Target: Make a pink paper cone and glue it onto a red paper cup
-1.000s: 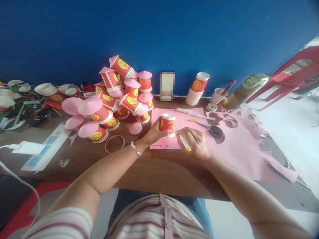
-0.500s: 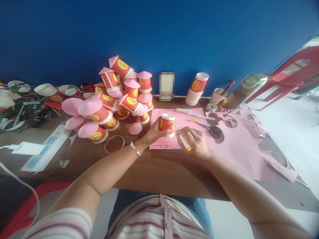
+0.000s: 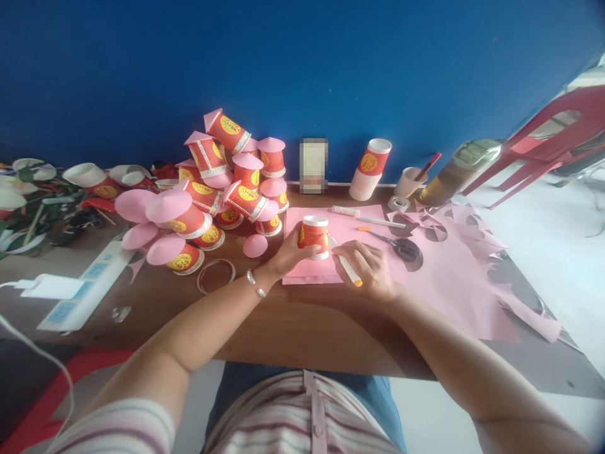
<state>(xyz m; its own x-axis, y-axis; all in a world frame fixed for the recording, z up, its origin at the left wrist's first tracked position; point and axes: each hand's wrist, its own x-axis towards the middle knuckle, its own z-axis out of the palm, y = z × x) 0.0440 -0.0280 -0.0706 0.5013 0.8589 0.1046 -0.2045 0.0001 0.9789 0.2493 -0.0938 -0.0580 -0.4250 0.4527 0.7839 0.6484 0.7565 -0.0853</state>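
My left hand (image 3: pixel 293 251) is wrapped round a red paper cup (image 3: pixel 313 234) with a white rim and a yellow print. It holds the cup upright above the pink paper. My right hand (image 3: pixel 367 268) grips a slim utility knife (image 3: pixel 350 271) with a white handle and an orange end. The knife's pale blade end points at the cup's right side; whether it touches the wall I cannot tell. Beneath the hands lies a stack of pink paper (image 3: pixel 312 279). Scissors with dark handles (image 3: pixel 407 251) rest on the paper to the right, near a white pen (image 3: pixel 382 222).
Red cups with pink cone tops (image 3: pixel 177 214) are piled at the left. A tape ring (image 3: pixel 216 276) and a power strip (image 3: pixel 89 284) lie nearer me. Stacked cups (image 3: pixel 371 167), a tape roll (image 3: pixel 398 203), a bottle (image 3: pixel 458 170) and pink scraps (image 3: pixel 477 236) are on the right.
The view has shifted slightly. The cup has turned a little in my left hand, and the knife's blade end is still at its right side.
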